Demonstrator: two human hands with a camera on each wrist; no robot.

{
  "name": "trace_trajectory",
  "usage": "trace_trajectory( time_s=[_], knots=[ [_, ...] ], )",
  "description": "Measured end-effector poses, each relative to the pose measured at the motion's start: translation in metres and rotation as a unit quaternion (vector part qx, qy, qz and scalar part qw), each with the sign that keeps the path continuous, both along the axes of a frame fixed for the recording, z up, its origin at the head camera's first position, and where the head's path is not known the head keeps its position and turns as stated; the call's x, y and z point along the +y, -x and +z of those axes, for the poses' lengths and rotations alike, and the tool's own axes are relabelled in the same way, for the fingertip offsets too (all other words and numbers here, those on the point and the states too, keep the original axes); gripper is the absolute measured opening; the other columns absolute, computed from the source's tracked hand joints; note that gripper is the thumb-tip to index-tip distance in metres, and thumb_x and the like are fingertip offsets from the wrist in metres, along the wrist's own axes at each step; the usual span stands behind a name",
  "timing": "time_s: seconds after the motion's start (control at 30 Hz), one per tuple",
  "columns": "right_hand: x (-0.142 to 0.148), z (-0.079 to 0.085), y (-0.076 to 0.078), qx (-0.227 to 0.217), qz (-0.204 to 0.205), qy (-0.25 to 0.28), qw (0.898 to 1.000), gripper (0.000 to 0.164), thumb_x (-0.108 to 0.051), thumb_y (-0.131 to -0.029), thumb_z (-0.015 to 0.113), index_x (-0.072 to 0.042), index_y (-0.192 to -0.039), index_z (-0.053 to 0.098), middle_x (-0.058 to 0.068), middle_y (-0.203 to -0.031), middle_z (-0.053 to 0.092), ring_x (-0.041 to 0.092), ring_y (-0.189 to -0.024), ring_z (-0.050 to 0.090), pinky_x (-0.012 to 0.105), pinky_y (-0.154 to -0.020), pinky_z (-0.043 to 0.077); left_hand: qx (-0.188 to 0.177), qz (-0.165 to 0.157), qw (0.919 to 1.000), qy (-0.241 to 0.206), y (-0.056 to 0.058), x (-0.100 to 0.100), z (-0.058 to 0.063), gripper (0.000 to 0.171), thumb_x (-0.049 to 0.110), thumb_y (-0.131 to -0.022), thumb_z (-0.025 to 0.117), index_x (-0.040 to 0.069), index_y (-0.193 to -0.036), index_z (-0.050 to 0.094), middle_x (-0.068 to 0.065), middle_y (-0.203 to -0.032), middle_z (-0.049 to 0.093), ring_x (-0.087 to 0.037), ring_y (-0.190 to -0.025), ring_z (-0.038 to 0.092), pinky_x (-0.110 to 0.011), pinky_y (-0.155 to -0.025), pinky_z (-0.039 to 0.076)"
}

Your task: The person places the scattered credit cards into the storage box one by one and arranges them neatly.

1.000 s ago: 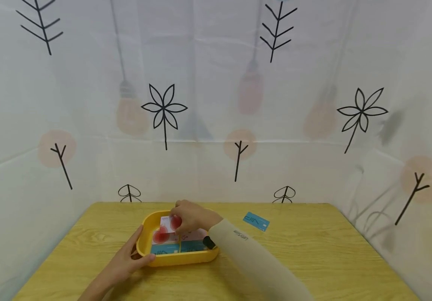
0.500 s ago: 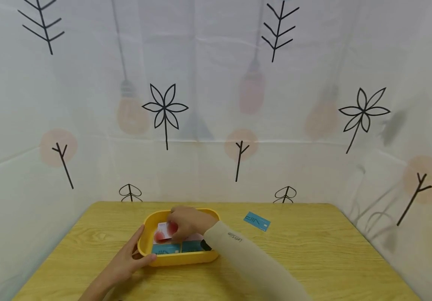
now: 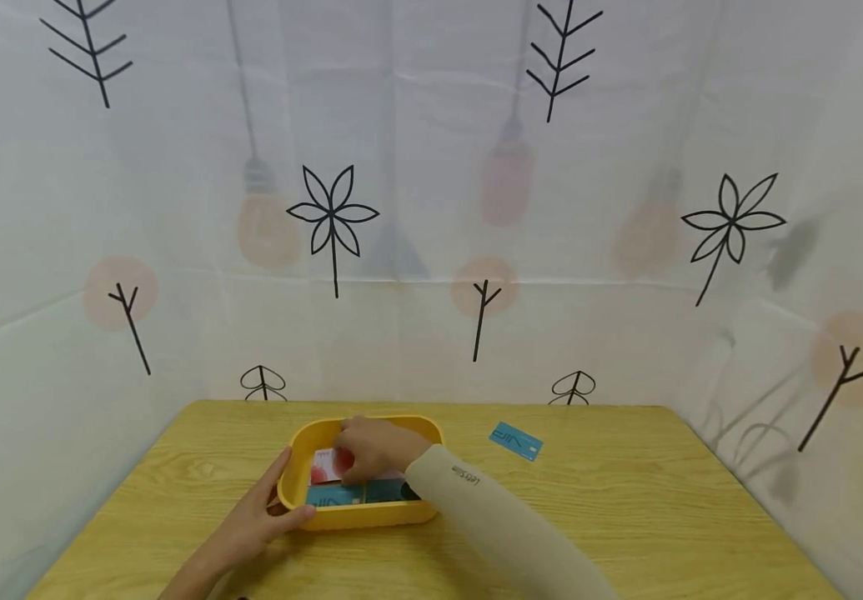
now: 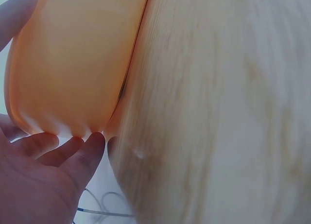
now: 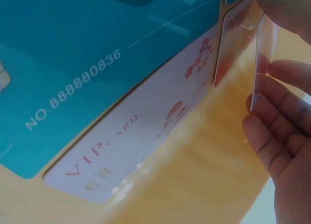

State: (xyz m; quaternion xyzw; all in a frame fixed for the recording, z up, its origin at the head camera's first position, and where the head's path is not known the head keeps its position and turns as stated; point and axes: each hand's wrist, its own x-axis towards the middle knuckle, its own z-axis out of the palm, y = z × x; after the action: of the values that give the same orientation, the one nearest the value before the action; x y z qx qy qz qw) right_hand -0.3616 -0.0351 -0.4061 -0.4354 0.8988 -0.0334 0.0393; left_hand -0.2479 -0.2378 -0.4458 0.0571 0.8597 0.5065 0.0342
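A yellow plastic tray [image 3: 371, 517] sits on the table with several cards in it. My left hand [image 3: 254, 512] holds its left end, thumb at the near rim and fingertips pressed to the outer wall. Inside the tray, my right hand [image 3: 377, 450] pinches a white-and-red card [image 3: 324, 467] between thumb and fingers. In the right wrist view this held card [image 5: 264, 42] stands almost edge-on. Blue cards [image 5: 87, 63] lie beside a white VIP card [image 5: 131, 131] with red flowers. Another pale red card [image 5: 233, 37] lies close to the held one.
A single blue card [image 3: 516, 441] lies on the wooden table [image 3: 626, 500], right of the tray. Behind the table hangs a white curtain [image 3: 416, 350] printed with plants and lamps. A dark wrist strap partly covers the tray's right end in the head view.
My right hand has moved down and slightly toward me into the tray with the white-and-red card, which now sits lower, over the row there. My left hand keeps its hold on the tray.
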Motion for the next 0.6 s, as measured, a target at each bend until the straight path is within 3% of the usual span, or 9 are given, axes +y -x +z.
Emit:
trace_trajectory(
  time_s=[0.17, 0.27, 0.6],
  knots=[
    [-0.0008, -0.0017, 0.0015, -0.016, -0.003, 0.009, 1.000, 0.032, -0.039, -0.081, 0.076, -0.022, -0.105, 0.066, -0.012, -0.089, 0.053, 0.007, -0.081, 0.048, 0.015, -0.071, 0.044, -0.002, 0.001, 1.0000, 0.007, 0.0007, -0.0001, 0.0009, 0.100, 0.040, -0.083, 0.073, 0.013, -0.155, 0.009, -0.021, -0.156, 0.017, -0.037, -0.136, 0.033, -0.041, -0.101, 0.043],
    [-0.0015, -0.0028, 0.0020, -0.020, -0.009, 0.009, 1.000, 0.032, -0.040, -0.080, 0.077, -0.021, -0.104, 0.067, -0.012, -0.087, 0.053, 0.007, -0.078, 0.049, 0.015, -0.070, 0.045, -0.005, -0.008, 0.9999, -0.011, 0.0013, -0.0010, 0.0004, 0.098, 0.037, -0.085, 0.072, 0.013, -0.155, 0.008, -0.021, -0.156, 0.016, -0.036, -0.136, 0.034, -0.039, -0.100, 0.043],
    [-0.0036, -0.0064, 0.0028, -0.006, -0.022, -0.009, 1.000, 0.032, -0.042, -0.079, 0.077, -0.021, -0.102, 0.067, -0.012, -0.086, 0.052, 0.006, -0.077, 0.048, 0.015, -0.069, 0.044, -0.006, -0.016, 0.9996, -0.022, 0.0012, -0.0022, 0.0008, 0.098, 0.035, -0.086, 0.072, 0.012, -0.155, 0.007, -0.019, -0.157, 0.015, -0.035, -0.135, 0.034, -0.036, -0.099, 0.045]
  ],
)
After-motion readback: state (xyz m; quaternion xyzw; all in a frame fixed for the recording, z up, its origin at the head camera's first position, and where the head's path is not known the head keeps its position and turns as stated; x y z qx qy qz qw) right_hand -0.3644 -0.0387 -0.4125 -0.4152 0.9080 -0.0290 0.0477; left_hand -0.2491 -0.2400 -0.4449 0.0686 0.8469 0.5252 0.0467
